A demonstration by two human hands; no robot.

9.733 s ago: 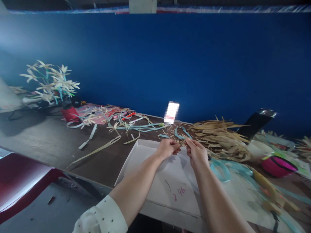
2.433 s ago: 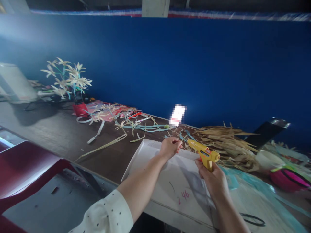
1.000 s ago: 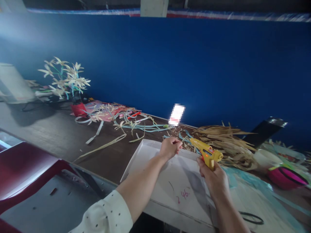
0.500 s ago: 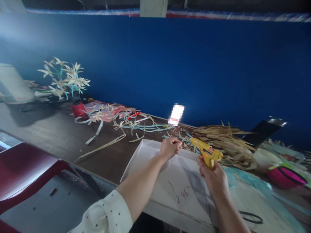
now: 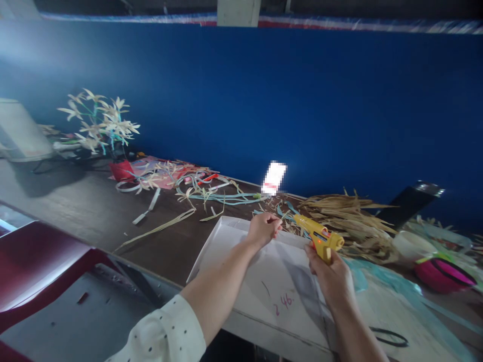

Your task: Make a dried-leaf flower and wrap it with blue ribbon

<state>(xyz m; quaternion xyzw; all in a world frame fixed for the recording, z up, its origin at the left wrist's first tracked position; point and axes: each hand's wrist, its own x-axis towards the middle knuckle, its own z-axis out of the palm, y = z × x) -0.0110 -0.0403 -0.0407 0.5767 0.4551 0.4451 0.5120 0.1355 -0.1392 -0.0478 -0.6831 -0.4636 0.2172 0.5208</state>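
Above the far part of a white cardboard tray (image 5: pixel 260 291), my left hand (image 5: pixel 264 230) pinches a thin pale strip (image 5: pixel 284 216) between its fingertips. My right hand (image 5: pixel 332 271) is wrapped round the handle of a yellow glue gun (image 5: pixel 320 238), which has a small orange light lit on its side. The gun's nozzle points left, close to the strip and a little right of my left fingers. Whether nozzle and strip touch is too small to tell. Red handwriting marks the tray.
Dried husks (image 5: pixel 350 216) lie behind the gun. Left of the tray are pale strips and blue-green stems (image 5: pixel 226 199). A flower arrangement in a red pot (image 5: pixel 123 171) stands further left. On the right are a pink pouch (image 5: pixel 445 274), a white bowl (image 5: pixel 413 247) and a black loop (image 5: pixel 390 337).
The glue gun in my right hand has shifted slightly to the left, towards my left fingertips. My left hand has hardly moved.
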